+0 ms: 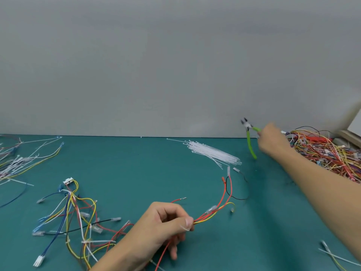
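My left hand (166,223) pinches a small bundle of red, orange and yellow wires (216,209) low in the middle, over the teal table. The wire ends fan out to the right with small connectors. My right hand (270,140) reaches far right and holds one green handle of a pair of cutters (250,137). The cutters' jaws point up and left, raised near the wall, and the other handle hangs down. A loose pile of white cable ties (213,153) lies between the two hands.
A tied harness of blue, yellow, white and black wires (76,218) lies at lower left. More wires and ties (21,161) sit at far left. A big tangle of coloured wires (328,153) fills the right edge. Cut tie ends (332,255) lie at lower right. A grey wall (175,65) backs the table.
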A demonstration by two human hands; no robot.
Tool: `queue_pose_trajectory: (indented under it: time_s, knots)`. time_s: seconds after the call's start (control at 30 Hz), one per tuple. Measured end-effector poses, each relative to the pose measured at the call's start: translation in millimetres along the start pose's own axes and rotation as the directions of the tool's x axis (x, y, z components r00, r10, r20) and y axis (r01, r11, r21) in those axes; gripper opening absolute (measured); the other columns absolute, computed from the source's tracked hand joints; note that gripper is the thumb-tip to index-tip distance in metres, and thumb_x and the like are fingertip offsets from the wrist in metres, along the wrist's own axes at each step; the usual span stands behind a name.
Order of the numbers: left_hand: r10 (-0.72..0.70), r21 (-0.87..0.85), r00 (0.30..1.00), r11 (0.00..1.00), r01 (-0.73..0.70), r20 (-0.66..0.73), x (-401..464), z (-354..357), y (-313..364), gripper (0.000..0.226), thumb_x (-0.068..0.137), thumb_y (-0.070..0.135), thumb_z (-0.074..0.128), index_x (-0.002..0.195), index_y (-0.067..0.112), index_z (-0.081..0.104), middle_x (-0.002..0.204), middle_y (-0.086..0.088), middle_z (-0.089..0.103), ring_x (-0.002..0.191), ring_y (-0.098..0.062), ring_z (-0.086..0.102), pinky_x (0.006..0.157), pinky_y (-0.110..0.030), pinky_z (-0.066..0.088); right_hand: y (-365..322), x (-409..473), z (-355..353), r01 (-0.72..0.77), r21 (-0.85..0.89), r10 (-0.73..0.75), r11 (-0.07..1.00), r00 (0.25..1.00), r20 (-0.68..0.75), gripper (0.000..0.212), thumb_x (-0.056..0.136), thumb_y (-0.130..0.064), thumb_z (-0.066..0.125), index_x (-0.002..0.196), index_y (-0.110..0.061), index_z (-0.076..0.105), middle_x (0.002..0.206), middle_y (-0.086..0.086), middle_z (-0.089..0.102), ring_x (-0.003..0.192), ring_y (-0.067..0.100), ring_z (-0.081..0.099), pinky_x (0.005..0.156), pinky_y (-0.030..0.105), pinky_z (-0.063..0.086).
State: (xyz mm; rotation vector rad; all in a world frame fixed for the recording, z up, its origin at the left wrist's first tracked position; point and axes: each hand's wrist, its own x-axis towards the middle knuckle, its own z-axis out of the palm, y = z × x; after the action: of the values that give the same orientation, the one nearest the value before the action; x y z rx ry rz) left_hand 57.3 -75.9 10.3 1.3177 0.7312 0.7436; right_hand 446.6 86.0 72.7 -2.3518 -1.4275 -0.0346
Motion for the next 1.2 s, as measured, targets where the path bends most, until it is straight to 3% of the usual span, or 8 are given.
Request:
queue_pose_trajectory:
  time_s: [0.23, 0.33, 0.4, 0.47, 0.53, 0.67, 0.97, 1.2]
  knots:
    - [-0.037, -0.212, 0.999, 0.977, 0.032, -0.017, -1, 1, 6, 0.025, 0.075, 0.033, 0.084, 0.085, 0.013, 0.073, 0.065, -0.011, 0.054, 0.046, -0.019, 0.050, 0.036, -0.023, 0.044, -35, -29, -85, 0.262, 0.391, -0.059, 0.882, 0.886, -0.460, 0.024, 0.110, -0.024, 0.041, 0.125, -0.008, 0.050, 0.098, 0.012, 0.074, 0.090, 0.034, 0.068, 0.085, 0.049, 0.052]
    - [-0.067, -0.412, 0.996, 0.910, 0.036, -0.062, -4, -5, 11, 0.014, 0.084, 0.023, 0.079, 0.093, 0.014, 0.075, 0.066, -0.001, 0.043, 0.047, -0.011, 0.040, 0.037, -0.021, 0.039, -56, -64, -113, 0.213, 0.892, -0.034, 0.399, 0.975, -0.218, 0.026, 0.112, -0.023, 0.038, 0.120, -0.008, 0.058, 0.091, 0.011, 0.076, 0.086, 0.025, 0.075, 0.083, 0.044, 0.061]
    - [-0.052, -0.524, 0.998, 0.851, 0.033, -0.022, -7, -10, 16, 0.018, 0.085, 0.022, 0.080, 0.100, 0.013, 0.073, 0.068, 0.001, 0.043, 0.051, -0.011, 0.043, 0.041, -0.024, 0.042, -61, -99, -123, -0.001, 0.999, -0.181, 0.036, 0.983, 0.008, 0.022, 0.111, -0.025, 0.044, 0.106, -0.012, 0.061, 0.097, 0.011, 0.077, 0.100, 0.028, 0.076, 0.078, 0.045, 0.064]
    - [0.010, -0.581, 1.000, 0.814, -0.017, -0.016, -11, -16, 20, 0.034, 0.075, 0.029, 0.091, 0.100, 0.018, 0.073, 0.074, 0.000, 0.052, 0.062, -0.015, 0.056, 0.052, -0.031, 0.053, -55, -134, -119, -0.165, 0.981, -0.357, -0.102, 0.926, 0.119, 0.022, 0.108, -0.029, 0.049, 0.096, -0.018, 0.063, 0.118, 0.015, 0.074, 0.117, 0.031, 0.071, 0.083, 0.047, 0.063]
    - [0.068, -0.579, 0.995, 0.809, -0.100, -0.077, -11, -24, 24, 0.040, 0.069, 0.031, 0.095, 0.099, 0.020, 0.072, 0.088, -0.005, 0.067, 0.087, -0.026, 0.071, 0.079, -0.047, 0.063, -49, -165, -106, -0.233, 0.965, -0.423, -0.123, 0.892, 0.161, 0.027, 0.107, -0.032, 0.049, 0.088, -0.021, 0.066, 0.133, 0.016, 0.068, 0.126, 0.031, 0.065, 0.092, 0.052, 0.060]
    - [0.042, -0.338, 0.949, 0.929, -0.153, -0.314, -4, -37, 23, 0.010, 0.088, 0.028, 0.067, 0.095, 0.023, 0.062, 0.118, -0.014, 0.073, 0.127, -0.039, 0.062, 0.110, -0.060, 0.042, -43, -206, -72, -0.304, 0.944, -0.467, -0.131, 0.858, 0.212, 0.027, 0.106, -0.032, 0.046, 0.085, -0.021, 0.059, 0.142, 0.018, 0.062, 0.133, 0.033, 0.059, 0.100, 0.063, 0.052]
    - [0.182, -0.012, 0.713, 0.966, -0.257, -0.677, 3, -26, 16, 0.011, 0.099, 0.014, 0.065, 0.094, 0.008, 0.072, 0.084, -0.011, 0.076, 0.067, -0.027, 0.075, 0.061, -0.032, 0.061, -47, -258, -19, -0.857, 0.501, -0.761, -0.120, 0.403, 0.508, 0.018, 0.099, -0.032, 0.055, 0.101, -0.016, 0.063, 0.155, 0.019, 0.048, 0.140, 0.043, 0.049, 0.103, 0.087, 0.024]
    - [0.051, -0.221, 0.874, 0.959, -0.178, -0.484, -6, -8, 3, 0.021, 0.082, 0.020, 0.075, 0.099, 0.009, 0.080, 0.099, -0.018, 0.077, 0.074, -0.024, 0.073, 0.069, -0.030, 0.060, -62, -285, -9, -0.852, 0.521, -0.782, 0.045, 0.295, 0.550, 0.030, 0.099, -0.040, 0.058, 0.101, -0.010, 0.058, 0.148, 0.026, 0.052, 0.108, 0.042, 0.059, 0.085, 0.061, 0.048]
